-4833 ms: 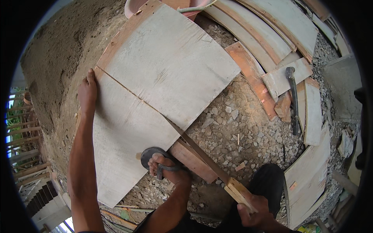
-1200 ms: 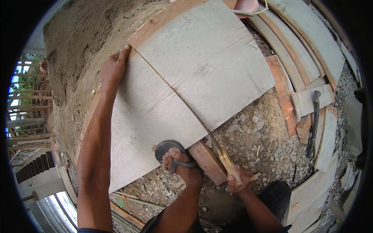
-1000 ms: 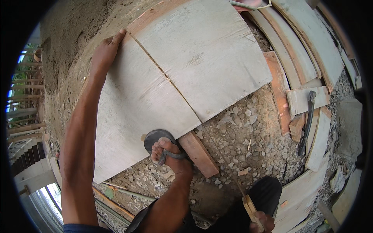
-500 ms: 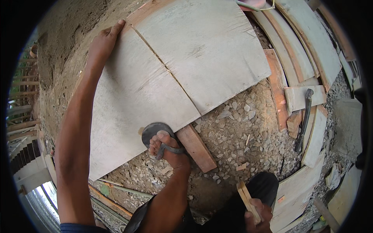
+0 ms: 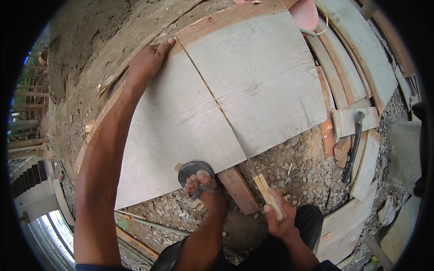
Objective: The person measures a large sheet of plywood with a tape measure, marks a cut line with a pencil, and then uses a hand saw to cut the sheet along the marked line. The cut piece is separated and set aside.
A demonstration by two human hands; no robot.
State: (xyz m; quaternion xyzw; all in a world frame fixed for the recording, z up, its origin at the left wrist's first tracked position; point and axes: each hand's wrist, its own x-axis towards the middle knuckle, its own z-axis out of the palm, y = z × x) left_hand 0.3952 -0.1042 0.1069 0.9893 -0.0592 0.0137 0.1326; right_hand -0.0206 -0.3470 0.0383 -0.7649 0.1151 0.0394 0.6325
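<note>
A large pale wooden panel (image 5: 266, 63) lies across the ground, with a long straight cut running through it from its far edge to its near edge. My left hand (image 5: 149, 61) grips the far edge just left of the cut, thumb on top; its fingertips are partly hidden. In my right hand (image 5: 282, 214) is the wooden handle of a handsaw (image 5: 266, 192). Its thin blade enters the near end of the cut, mostly out of sight. My sandalled foot (image 5: 203, 180) rests on the panel's near edge, left of the cut.
A reddish wood block (image 5: 238, 192) sticks out from under the panel over gravel (image 5: 312, 165). At the right, curved-looking boards (image 5: 361, 54) are stacked, with a dark bar (image 5: 355, 147) lying near a short plank (image 5: 357, 121). Thin poles (image 5: 151, 223) lie at the lower left.
My right hand has brought the handsaw up and forward from beside my knee to the near end of the cut. My left hand stays on the panel's far edge while the view shifts.
</note>
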